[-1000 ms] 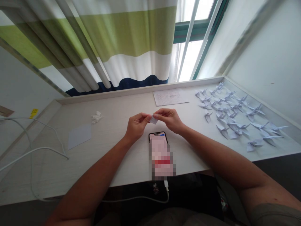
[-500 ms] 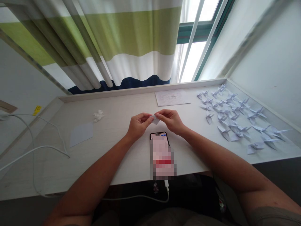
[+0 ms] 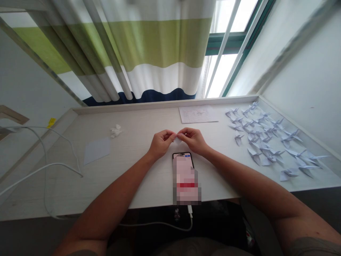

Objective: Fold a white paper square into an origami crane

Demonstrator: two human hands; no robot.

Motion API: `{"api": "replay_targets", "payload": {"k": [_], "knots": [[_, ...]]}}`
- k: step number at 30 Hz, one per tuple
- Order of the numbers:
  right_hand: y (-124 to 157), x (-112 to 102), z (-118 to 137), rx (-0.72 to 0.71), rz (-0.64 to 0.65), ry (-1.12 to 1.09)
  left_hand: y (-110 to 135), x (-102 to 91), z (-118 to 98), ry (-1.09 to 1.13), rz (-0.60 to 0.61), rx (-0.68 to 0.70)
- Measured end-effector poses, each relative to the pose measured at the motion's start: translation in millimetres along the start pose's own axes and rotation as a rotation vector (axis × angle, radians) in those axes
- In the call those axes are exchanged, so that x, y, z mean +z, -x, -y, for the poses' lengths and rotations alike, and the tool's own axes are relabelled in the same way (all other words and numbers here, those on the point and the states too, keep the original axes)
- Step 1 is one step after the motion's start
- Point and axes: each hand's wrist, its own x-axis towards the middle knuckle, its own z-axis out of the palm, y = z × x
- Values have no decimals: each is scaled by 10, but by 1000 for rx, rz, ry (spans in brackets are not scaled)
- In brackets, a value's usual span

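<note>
A striped curtain [image 3: 157,46] hangs behind a long white desk [image 3: 144,121]. Dozens of pale folded paper cranes [image 3: 266,138] crowd the desk's right end, just beside a written sheet [image 3: 198,114]. Farther left lie a blank paper square [image 3: 97,150] and a crumpled tissue [image 3: 115,131]. A smartphone [image 3: 183,155], its screen pixelated, lies just below the hands. The left hand [image 3: 160,144] and right hand [image 3: 194,139] both firmly pinch a small folded paper [image 3: 177,140] between their fingertips, over the desk.
</note>
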Motion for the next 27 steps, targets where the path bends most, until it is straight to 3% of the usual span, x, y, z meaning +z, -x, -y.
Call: {"api": "replay_targets", "payload": {"k": [4, 7, 14, 23, 25, 27], "knots": [[-119, -101, 29, 18, 56, 83, -113, 48, 64, 73, -20, -19], [-194, -203, -15, -21, 83, 91, -224, 87, 97, 96, 38, -56], [-206, -219, -217, -136, 9, 119, -310, 94, 158, 130, 60, -80], [-175, -260, -208, -12, 21, 109, -309, 79, 173, 93, 159, -143], [-160, -268, -211, -43, 36, 173, -320, 89, 181, 110, 147, -148], [-138, -276, -203, -168, -20, 285, -330, 89, 185, 137, 123, -155]]}}
